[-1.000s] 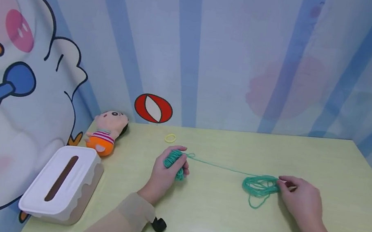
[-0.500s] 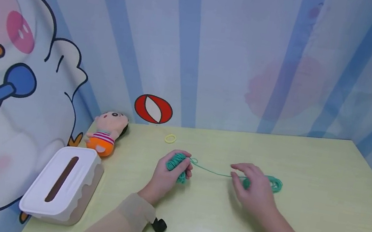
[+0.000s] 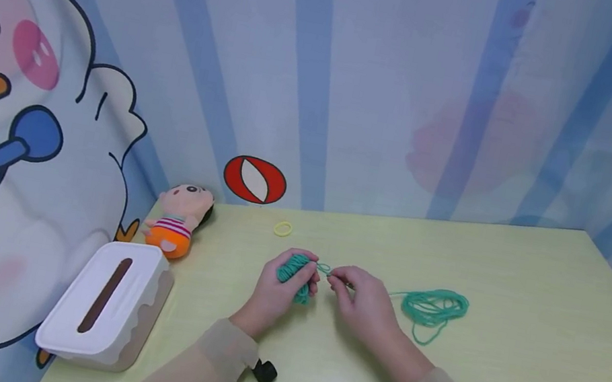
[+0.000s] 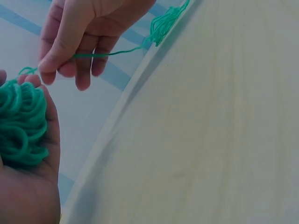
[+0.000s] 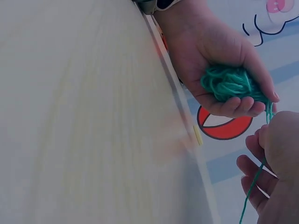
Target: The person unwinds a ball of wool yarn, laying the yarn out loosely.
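Green yarn bundle (image 3: 292,266), fat & wound up, sits in the left hand (image 3: 271,289), fingers curled round it, thumb over the near side so part's hidden. Long axis tilts: top end left & away, bottom end right & toward the person. Right hand (image 3: 365,302) pinches a thin green yarn strand (image 4: 112,54) just beside it, thumb to index, other fingers loose. Loose oval green yarn coil (image 3: 433,304) is on the pale wood-grain table (image 3: 544,376), long axis approx L–R, strand leaving its left end. Head view loses that strand behind the hand; L wrist view shows it crossing the fingers, tho left hand's cut off at the edge. R wrist view gets the bundle's tangled loops, but crops the right hand.
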Tool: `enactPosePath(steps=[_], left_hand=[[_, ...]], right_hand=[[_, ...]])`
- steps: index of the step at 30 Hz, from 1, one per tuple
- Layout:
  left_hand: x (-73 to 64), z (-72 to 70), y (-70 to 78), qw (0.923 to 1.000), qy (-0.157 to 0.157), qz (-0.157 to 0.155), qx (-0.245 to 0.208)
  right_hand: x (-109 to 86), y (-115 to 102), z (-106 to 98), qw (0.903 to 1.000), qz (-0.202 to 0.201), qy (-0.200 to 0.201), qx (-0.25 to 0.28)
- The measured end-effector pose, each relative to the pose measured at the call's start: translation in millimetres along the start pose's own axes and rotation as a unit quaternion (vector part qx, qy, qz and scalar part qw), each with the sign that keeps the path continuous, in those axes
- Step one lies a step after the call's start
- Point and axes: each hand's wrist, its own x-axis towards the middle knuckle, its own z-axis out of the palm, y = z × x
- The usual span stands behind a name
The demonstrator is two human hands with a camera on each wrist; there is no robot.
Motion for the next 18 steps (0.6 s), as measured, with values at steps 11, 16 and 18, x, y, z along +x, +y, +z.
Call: enactPosePath(steps=[11, 16, 18], left_hand=[[-0.4, -3.9, -1.8, 0.9991, 0.024, -0.008, 0.033], [-1.0, -4.2, -1.7, 0.9988, 0.036, -0.008, 0.032], [-1.3, -4.4, -1.9, 0.9986, 0.039, -0.007, 0.036]], right_hand=[[-16.1, 22.4, -37.6, 0.9954, -0.019, 0.092, 0.020], [-22.7, 34.0, -54.8, 0.9922, -0.021, 0.123, 0.002], [-24.9, 36.9, -60.8, 0.9914, -0.019, 0.130, -0.002]])
